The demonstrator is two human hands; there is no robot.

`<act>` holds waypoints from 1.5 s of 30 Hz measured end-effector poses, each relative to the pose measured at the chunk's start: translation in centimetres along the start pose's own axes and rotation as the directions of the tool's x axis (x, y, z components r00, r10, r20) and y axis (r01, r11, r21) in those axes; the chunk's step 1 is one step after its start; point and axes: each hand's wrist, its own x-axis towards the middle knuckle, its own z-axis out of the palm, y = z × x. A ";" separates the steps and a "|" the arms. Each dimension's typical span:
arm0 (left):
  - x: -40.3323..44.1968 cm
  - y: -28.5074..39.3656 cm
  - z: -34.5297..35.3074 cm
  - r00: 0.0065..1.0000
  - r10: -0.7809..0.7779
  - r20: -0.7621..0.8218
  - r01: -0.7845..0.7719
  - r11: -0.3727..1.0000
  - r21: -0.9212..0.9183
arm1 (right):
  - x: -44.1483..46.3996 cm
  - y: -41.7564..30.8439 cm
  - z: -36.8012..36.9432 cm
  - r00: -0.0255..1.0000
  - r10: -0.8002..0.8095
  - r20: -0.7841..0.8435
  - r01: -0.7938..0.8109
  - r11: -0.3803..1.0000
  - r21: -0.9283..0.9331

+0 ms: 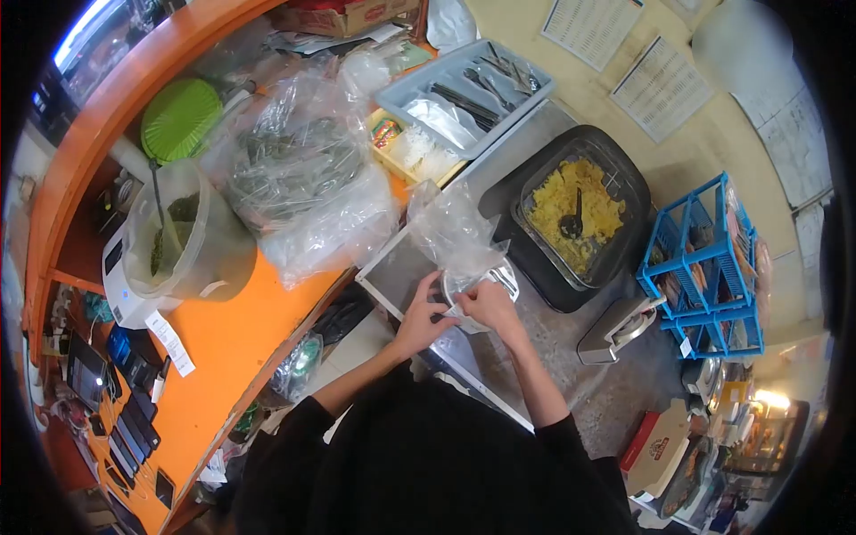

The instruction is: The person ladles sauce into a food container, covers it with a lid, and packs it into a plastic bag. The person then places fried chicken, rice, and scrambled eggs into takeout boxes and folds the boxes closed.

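Note:
My left hand (423, 323) is closed, thumb and fingers pinching near the edge of a clear plastic bag (453, 227). From the other side my right hand (490, 308) also pinches, its fingertips close to the left ones. Under and behind the fingers is a whitish, silvery container (504, 278), partly hidden by the bag and hands. The bag stands crumpled above it, over the metal counter. Just what the fingertips grip is hard to make out, but bag film lies at them.
Right of the hands sits a black pan of yellow rice (557, 218) with a dark spoon. Behind are a grey cutlery tray (419, 89) and plastic bags (299, 169). A blue rack (704, 259) and metal dispenser (615, 330) stand right; a large tub (214, 250) stands left.

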 end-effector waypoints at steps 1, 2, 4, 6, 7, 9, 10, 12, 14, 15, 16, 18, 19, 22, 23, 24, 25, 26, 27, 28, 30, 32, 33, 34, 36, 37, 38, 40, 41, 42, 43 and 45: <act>0.1 -0.1 0.1 1.000 0.005 -0.006 -0.005 1.000 0.010 | 0.1 -0.1 0.2 0.998 0.004 -0.059 -0.007 0.999 -0.052; 0.0 -0.1 0.2 1.000 -0.012 -0.011 0.012 1.000 -0.010 | -0.1 -0.1 0.2 0.994 -0.005 -0.105 -0.007 0.993 -0.119; -0.2 0.0 0.2 0.999 -0.046 -0.022 0.045 0.998 -0.048 | -1.4 -0.9 -0.7 0.980 -0.038 -0.196 -0.013 0.968 -0.249; -0.4 -0.5 0.0 1.000 0.026 -0.007 -0.026 0.998 -0.053 | -3.5 0.1 -0.7 0.943 -0.102 -0.315 0.028 0.972 -0.231; -0.1 -0.6 -0.4 0.998 0.066 -0.019 -0.067 0.997 -0.047 | -4.4 0.8 -0.8 0.916 -0.154 -0.371 0.071 0.971 -0.228; 1.3 0.7 -1.3 0.963 0.171 -0.209 -0.143 0.980 0.141 | -6.5 2.5 -0.1 0.838 -0.004 -0.546 0.064 0.994 0.091; 2.0 1.4 -1.7 0.925 0.219 -0.309 -0.141 0.957 0.253 | -7.4 3.3 0.1 0.834 0.073 -0.547 0.068 0.970 0.234; 3.8 2.7 -0.7 0.914 0.276 -0.299 -0.113 0.878 0.465 | -7.1 6.2 2.4 0.753 0.051 -0.656 0.225 0.917 0.329; 5.7 3.7 0.6 0.973 0.185 -0.137 -0.110 0.898 0.427 | -7.2 8.4 4.7 0.836 0.199 -0.512 0.169 0.794 0.585; 7.2 0.9 3.7 0.873 0.376 -0.309 -0.240 0.885 0.400 | -7.0 9.3 5.4 0.893 0.309 -0.327 0.043 0.667 0.744; 7.8 1.6 4.0 0.945 0.245 -0.215 -0.150 0.913 0.380 | -6.9 10.0 6.2 0.909 0.302 -0.286 0.059 0.587 0.807; 7.9 1.3 3.7 0.970 0.092 -0.225 -0.032 0.965 0.260 | -7.1 10.3 8.3 0.935 0.300 -0.191 0.058 0.403 0.914; 6.4 3.3 2.6 0.969 0.023 -0.246 0.040 0.968 0.247 | -7.7 9.4 8.6 0.936 0.297 -0.187 0.058 0.394 0.917; 2.9 3.0 0.5 0.864 0.268 -0.427 -0.094 0.918 0.386 | -9.1 7.8 8.4 0.943 0.287 -0.167 0.056 0.357 0.932; 1.2 2.8 -1.0 0.808 0.349 -0.474 -0.119 0.885 0.450 | -9.4 8.1 8.5 0.952 0.271 -0.142 0.046 0.332 0.942; -0.7 2.7 -3.2 0.745 0.433 -0.507 -0.135 0.843 0.521 | -9.5 8.2 8.9 0.961 0.251 -0.116 0.036 0.301 0.953; -3.2 3.5 -5.8 0.785 0.357 -0.506 -0.012 0.826 0.564 | -9.6 8.1 9.4 0.960 0.250 -0.125 0.037 0.330 0.943; -6.0 4.6 -8.7 0.816 0.275 -0.508 0.109 0.790 0.604 | -9.8 8.0 9.9 0.959 0.250 -0.133 0.037 0.356 0.934; -8.5 4.7 -11.1 0.748 0.252 -0.614 0.154 0.834 0.530 | -9.8 7.7 10.5 0.958 0.250 -0.141 0.037 0.382 0.924; -11.2 4.8 -13.5 0.671 0.222 -0.707 0.187 0.873 0.451 | -9.6 7.3 11.0 0.954 0.258 -0.151 0.031 0.416 0.909; -17.4 5.3 -18.3 0.588 0.022 -0.809 0.381 0.875 0.300 | -9.4 6.3 11.8 0.943 0.287 -0.169 0.010 0.481 0.876; -23.2 4.4 -22.4 0.354 0.102 -0.930 0.394 0.886 0.247 | -9.0 4.7 12.6 0.955 0.224 -0.196 0.044 0.544 0.838; -26.8 1.2 -24.4 0.319 0.118 -0.940 0.472 0.841 0.266 | -8.4 4.4 13.1 0.958 0.188 -0.215 0.073 0.567 0.821; -29.4 3.4 -26.5 0.257 -0.154 -0.954 0.630 0.775 0.045 | -7.9 4.1 13.5 0.958 0.159 -0.240 0.103 0.588 0.802; -34.7 1.3 -29.7 0.075 0.087 -0.993 0.495 0.861 0.113 | -7.6 2.5 13.7 0.964 0.098 -0.247 0.127 0.647 0.751; -37.2 -1.7 -31.7 -0.014 0.236 -0.972 0.529 0.826 0.193 | -7.8 1.0 14.3 0.958 0.143 -0.248 0.092 0.667 0.739; -40.8 -3.9 -33.4 0.035 0.159 -0.987 0.676 0.723 0.141 | -7.6 -0.1 14.3 0.942 0.209 -0.264 0.054 0.680 0.731; -42.1 -6.7 -37.3 0.105 0.088 -0.991 0.793 0.594 0.137 | -6.7 2.6 16.6 0.930 0.181 -0.320 0.091 0.731 0.677; -41.8 -8.2 -39.3 0.139 0.099 -0.985 0.826 0.537 0.170 | -9.7 -2.2 13.6 0.944 0.214 -0.252 -0.004 0.769 0.639; -40.4 -9.2 -41.0 0.171 0.128 -0.977 0.857 0.469 0.212 | -10.8 -2.1 13.6 0.955 0.132 -0.266 0.061 0.789 0.611; -37.8 -9.8 -42.0 0.206 0.180 -0.962 0.869 0.418 0.264 | -10.7 -0.2 15.1 0.951 0.167 -0.259 0.037 0.772 0.634; -31.8 -9.5 -41.7 0.258 0.319 -0.912 0.834 0.403 0.377 | -14.3 -0.6 12.9 0.950 0.166 -0.264 0.019 0.814 0.580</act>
